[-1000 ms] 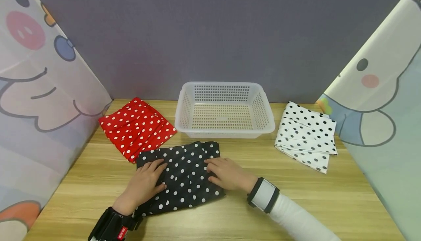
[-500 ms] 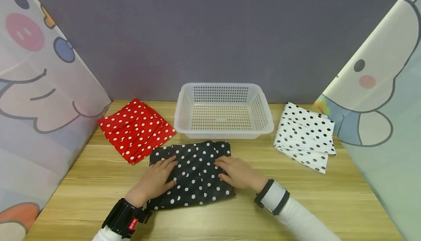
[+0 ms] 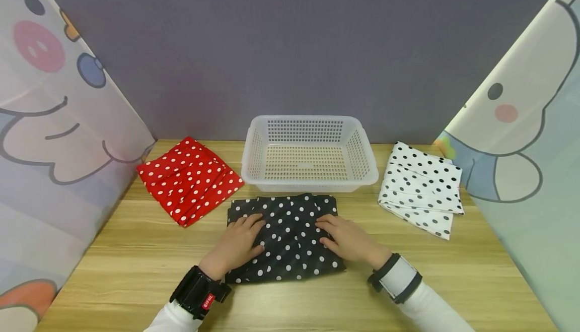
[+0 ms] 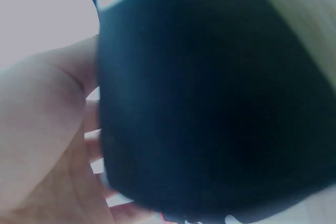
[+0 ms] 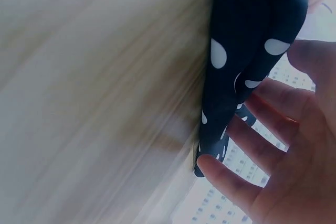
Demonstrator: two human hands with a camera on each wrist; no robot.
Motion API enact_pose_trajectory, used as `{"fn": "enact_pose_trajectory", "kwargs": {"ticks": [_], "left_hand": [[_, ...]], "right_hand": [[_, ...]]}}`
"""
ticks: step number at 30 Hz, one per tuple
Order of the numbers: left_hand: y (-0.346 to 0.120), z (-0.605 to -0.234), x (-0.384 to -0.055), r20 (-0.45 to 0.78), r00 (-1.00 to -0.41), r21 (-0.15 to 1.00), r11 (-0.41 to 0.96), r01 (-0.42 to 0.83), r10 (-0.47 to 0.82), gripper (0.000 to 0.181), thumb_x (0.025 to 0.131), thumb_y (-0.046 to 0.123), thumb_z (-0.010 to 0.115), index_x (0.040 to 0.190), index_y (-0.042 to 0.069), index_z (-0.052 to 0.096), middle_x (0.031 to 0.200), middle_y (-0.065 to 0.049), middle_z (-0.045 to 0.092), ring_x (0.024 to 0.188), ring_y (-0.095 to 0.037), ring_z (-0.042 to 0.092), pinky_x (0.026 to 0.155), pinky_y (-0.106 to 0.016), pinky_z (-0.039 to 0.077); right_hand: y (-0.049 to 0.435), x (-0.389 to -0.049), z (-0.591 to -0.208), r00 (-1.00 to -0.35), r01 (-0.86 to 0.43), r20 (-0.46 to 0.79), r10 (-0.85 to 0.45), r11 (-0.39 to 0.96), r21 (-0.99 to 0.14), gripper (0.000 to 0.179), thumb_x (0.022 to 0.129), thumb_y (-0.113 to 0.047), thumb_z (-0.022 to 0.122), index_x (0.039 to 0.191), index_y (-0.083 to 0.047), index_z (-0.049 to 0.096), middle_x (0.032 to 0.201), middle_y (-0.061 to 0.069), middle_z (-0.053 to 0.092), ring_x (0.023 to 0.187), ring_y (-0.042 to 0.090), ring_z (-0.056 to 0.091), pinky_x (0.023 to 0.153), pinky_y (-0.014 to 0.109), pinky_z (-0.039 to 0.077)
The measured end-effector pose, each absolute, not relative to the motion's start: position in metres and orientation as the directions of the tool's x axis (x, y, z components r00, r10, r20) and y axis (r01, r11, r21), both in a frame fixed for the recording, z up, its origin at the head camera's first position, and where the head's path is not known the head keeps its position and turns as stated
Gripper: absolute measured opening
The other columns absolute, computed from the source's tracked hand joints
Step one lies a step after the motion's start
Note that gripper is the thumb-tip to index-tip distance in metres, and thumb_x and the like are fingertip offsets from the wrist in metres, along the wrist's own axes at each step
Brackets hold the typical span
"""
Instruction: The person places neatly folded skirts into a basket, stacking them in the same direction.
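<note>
A folded black cloth with white polka dots (image 3: 290, 244) lies on the wooden table, right in front of the basket. My left hand (image 3: 236, 245) rests on its left side, fingers spread over the top. On the right side, my right hand (image 3: 348, 239) lies with its fingertips on the fabric. In the right wrist view, the fingers (image 5: 262, 148) reach along the folded layers of the dotted cloth (image 5: 223, 77). The left wrist view is mostly filled by a blurred dark surface (image 4: 210, 103) that hides much of the left hand (image 4: 47, 140).
Behind the black cloth stands a white perforated plastic basket (image 3: 310, 183). A folded red polka-dot cloth (image 3: 188, 181) lies at the left, and a folded white one with black dots (image 3: 421, 186) at the right. A grey panel (image 3: 290, 45) closes the back.
Both hands have slid the black cloth to the right, away from the red cloth, so it now lies in front of the basket. The other cloths and the basket stay put.
</note>
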State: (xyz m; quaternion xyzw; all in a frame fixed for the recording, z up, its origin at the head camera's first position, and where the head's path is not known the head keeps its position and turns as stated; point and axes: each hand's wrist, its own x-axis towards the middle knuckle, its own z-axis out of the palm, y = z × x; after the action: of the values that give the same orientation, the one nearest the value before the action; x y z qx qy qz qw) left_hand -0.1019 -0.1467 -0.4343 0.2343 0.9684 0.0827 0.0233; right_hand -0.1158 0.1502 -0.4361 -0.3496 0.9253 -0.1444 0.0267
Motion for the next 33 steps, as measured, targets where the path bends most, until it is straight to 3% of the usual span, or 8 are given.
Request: {"fn": "enact_pose_trajectory", "kwargs": {"ticks": [5,18,33], "left_hand": [[-0.135,-0.435,-0.104,0.003,-0.88,0.151,0.869,0.471,0.476,0.058,0.076,0.035,0.072,0.124,0.007,0.055,0.128,-0.01,0.048,0.111,-0.029,0.049,0.092,-0.047,0.043],[-0.113,-0.435,-0.103,0.032,-0.87,0.18,0.853,0.489,0.492,0.061,0.078,0.029,0.07,0.129,0.004,0.047,0.134,-0.012,0.049,0.116,-0.03,0.049,0.097,-0.046,0.041],[-0.096,-0.434,-0.103,0.02,-0.855,0.175,0.84,0.513,0.518,0.05,0.082,0.031,0.065,0.123,0.005,0.056,0.138,-0.012,0.045,0.12,-0.031,0.047,0.098,-0.047,0.039]], "right_hand": [[0.159,-0.114,-0.435,-0.764,-0.632,0.079,-0.64,0.72,-0.286,0.035,0.09,-0.024,0.058,0.117,-0.002,0.059,0.123,0.009,0.054,0.112,0.024,0.054,0.091,0.042,0.046],[0.18,-0.11,-0.438,-0.819,-0.57,0.126,-0.56,0.768,-0.293,0.031,0.088,-0.023,0.061,0.112,-0.005,0.063,0.121,0.013,0.054,0.107,0.028,0.057,0.088,0.044,0.048],[0.187,-0.103,-0.429,-0.886,-0.457,0.078,-0.458,0.831,-0.317,0.034,0.088,-0.021,0.06,0.115,0.0,0.061,0.124,0.019,0.052,0.111,0.033,0.054,0.092,0.047,0.045]]}}
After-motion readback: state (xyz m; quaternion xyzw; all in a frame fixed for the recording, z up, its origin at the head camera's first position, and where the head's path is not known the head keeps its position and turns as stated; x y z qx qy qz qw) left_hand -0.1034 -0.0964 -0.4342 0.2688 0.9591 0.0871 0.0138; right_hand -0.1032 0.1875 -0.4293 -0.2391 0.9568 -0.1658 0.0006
